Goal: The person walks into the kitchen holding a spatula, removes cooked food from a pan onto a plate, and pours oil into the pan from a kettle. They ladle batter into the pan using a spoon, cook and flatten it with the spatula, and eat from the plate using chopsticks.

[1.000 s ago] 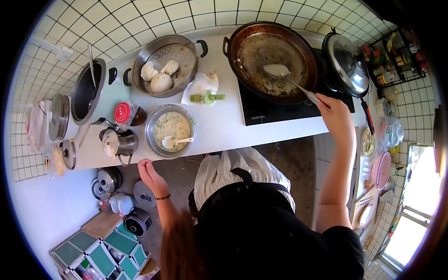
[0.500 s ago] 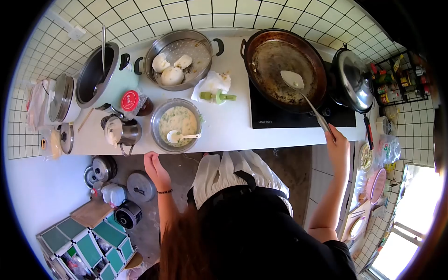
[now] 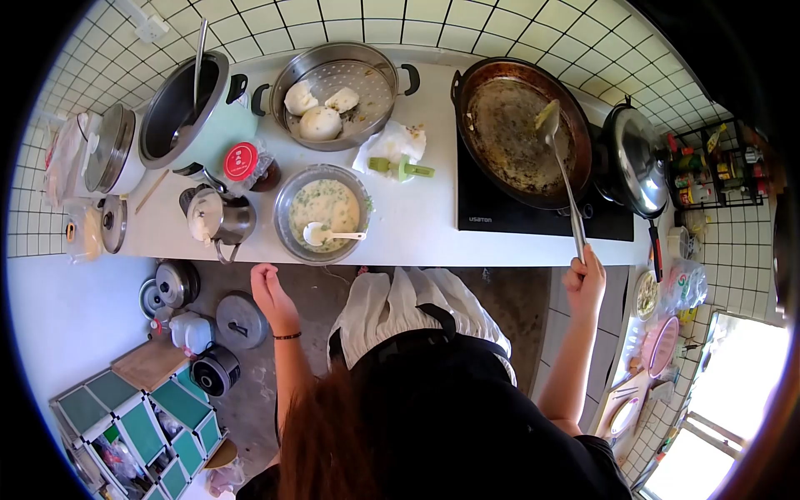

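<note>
My right hand (image 3: 584,283) is closed around the handle of a long metal spatula (image 3: 565,179) near the counter's front edge. The spatula's head rests inside a large browned frying pan (image 3: 515,193), toward its far right, with a small yellowish bit at its tip. The pan sits on a black induction cooktop (image 3: 492,223). Just off the counter edge hangs my left hand (image 3: 274,300), its fingers curled together and nothing visible in them. Closest to it is a bowl (image 3: 287,237) of pale batter with chopped greens, a white spoon (image 3: 333,235) lying in it.
Behind the bowl stands a steamer pan (image 3: 371,133) holding several white buns (image 3: 321,123). To the left are a steel pot (image 3: 237,218), a red-lidded jar (image 3: 242,162) and a deep pot (image 3: 225,125). A green brush (image 3: 404,169) lies on tissue. A lidded pan (image 3: 637,158) stands right.
My right hand has drawn slightly back and down. The spatula head has moved right and up in the pan and is turned more on edge. The whole view has shifted a little.
</note>
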The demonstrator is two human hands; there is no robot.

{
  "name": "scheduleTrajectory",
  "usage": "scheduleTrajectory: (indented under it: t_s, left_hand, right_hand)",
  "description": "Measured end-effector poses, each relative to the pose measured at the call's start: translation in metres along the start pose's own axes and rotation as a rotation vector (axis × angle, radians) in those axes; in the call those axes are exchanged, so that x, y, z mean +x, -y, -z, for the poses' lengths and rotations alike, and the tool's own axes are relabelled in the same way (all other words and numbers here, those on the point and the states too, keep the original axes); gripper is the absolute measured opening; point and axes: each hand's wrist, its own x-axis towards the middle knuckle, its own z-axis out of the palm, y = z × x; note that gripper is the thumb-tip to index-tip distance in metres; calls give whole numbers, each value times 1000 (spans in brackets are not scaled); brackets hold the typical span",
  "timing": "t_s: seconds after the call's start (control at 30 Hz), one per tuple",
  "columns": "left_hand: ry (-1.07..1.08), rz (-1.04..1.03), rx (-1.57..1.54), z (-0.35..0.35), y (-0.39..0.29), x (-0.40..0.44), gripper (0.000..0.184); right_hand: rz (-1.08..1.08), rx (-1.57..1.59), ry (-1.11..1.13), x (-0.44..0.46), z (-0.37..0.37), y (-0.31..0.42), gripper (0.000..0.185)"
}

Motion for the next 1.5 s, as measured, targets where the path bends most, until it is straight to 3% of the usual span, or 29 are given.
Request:
scheduleTrajectory:
  t_s: [0.8, 0.9, 1.0, 1.1, 1.23, 1.3, 1.37, 1.5]
  left_hand:
    - [17, -49, 3, 2, 2, 14, 11]
    - [41, 7, -4, 6, 2, 13, 8]
    - [20, 12, 2, 7, 5, 12, 8]
    - [0, -11, 6, 10, 2, 10, 8]
    - [-24, 37, 11, 17, 7, 5, 8]
    - [-27, 72, 6, 20, 18, 0, 8]
    - [-12, 170, -15, 25, 17, -5, 9]
    - [26, 234, -2, 36, 24, -17, 9]
  right_hand:
    - [-72, 5, -35, 4, 6, -16, 19]
    - [80, -232, -27, 0, 1, -21, 28]
    - [408, -783, -41, 2, -3, -30, 34]
    - [611, -1042, -76, -8, -23, -35, 33]
    - [635, -1002, 103, -16, -62, -37, 33]
    - [441, -901, 233, -20, -98, -37, 36]
    - [414, -834, 344, -11, -140, -48, 36]
    - [499, -880, 517, 44, -227, -85, 35]
